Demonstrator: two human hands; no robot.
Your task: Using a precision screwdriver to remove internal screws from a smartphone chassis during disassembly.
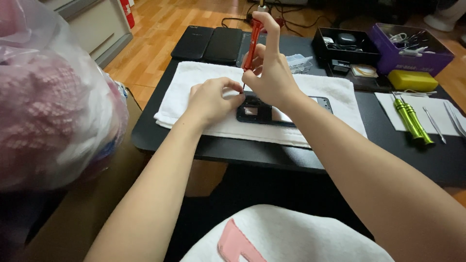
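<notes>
Right hand: the right hand (pixel 272 77), just above frame centre, is closed around a red screwdriver (pixel 252 44), index finger capping its top, thumb and the other fingers pinching the shaft; the tool stands nearly upright, tip down.
Left hand: the left hand (pixel 211 99), centre-left, has its fingers curled and pressed on the left end of an opened black phone (pixel 279 112), thumb and forefinger narrowed right at the driver's tip; whether they pinch a screw is too small to tell.
Phone: it lies flat, back open, at frame centre on a white towel (pixel 335 104), partly hidden under both hands.
Step in hand: by my reading, a screw at the upper left corner of the phone is being worked, the left hand steadying the body while the right turns.
Next move calls for: light downward pressure, the tip kept square in the screw head, and the phone held from sliding on the cloth.
Surface: a black surface (pixel 272 157) carries the towel.
Upper centre: two dark phones (pixel 208 42) lie side by side beyond the towel.
Upper right: a black tray (pixel 344 46) and a purple box (pixel 410 48) hold small parts; a yellow block (pixel 412 80) sits just in front.
Right edge: two green screwdrivers (pixel 412 121) and thin metal tools (pixel 434 123) rest on a white sheet.
Left: a clear bag (pixel 53 97) of pink stuff.
</notes>
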